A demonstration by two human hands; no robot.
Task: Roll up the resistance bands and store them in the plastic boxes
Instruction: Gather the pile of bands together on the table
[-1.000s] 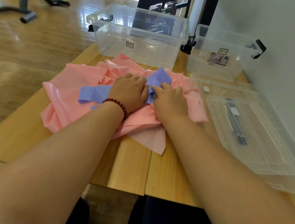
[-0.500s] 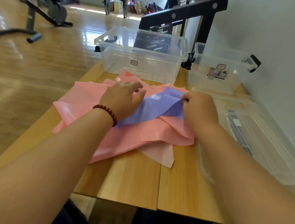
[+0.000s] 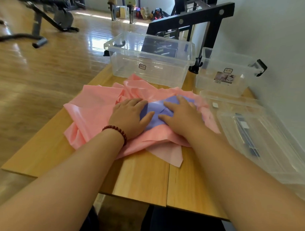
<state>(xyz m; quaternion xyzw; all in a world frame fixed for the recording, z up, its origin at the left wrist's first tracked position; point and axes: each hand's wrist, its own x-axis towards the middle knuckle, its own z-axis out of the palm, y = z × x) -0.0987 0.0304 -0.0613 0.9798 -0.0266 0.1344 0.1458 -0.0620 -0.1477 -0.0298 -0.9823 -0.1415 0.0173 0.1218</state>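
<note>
1. The left hand (image 3: 130,118) lies flat, palm down, on the bands. Its fingers are straight and close together, and the thumb points to the right.
2. The right hand (image 3: 181,116) is also flat, just beside the left one. Its fingers are a little spread and press on the purple band (image 3: 155,112).
3. A bracelet (image 3: 115,129) of dark red beads is on the left wrist.
4. The purple band is creased, lies between and under both hands, and rests on top of the pink bands (image 3: 99,104), which are crumpled and not rolled.
5. The pile is in the middle of the wooden table (image 3: 142,177).
6. Behind it stands a large clear box (image 3: 150,63), with a small clear box (image 3: 225,75) to its right (both open).
7. Clear lids (image 3: 252,128) lie at the right, near the white wall.
8. On the shiny wooden floor (image 3: 45,67) stands dark gym equipment (image 3: 48,11).
</note>
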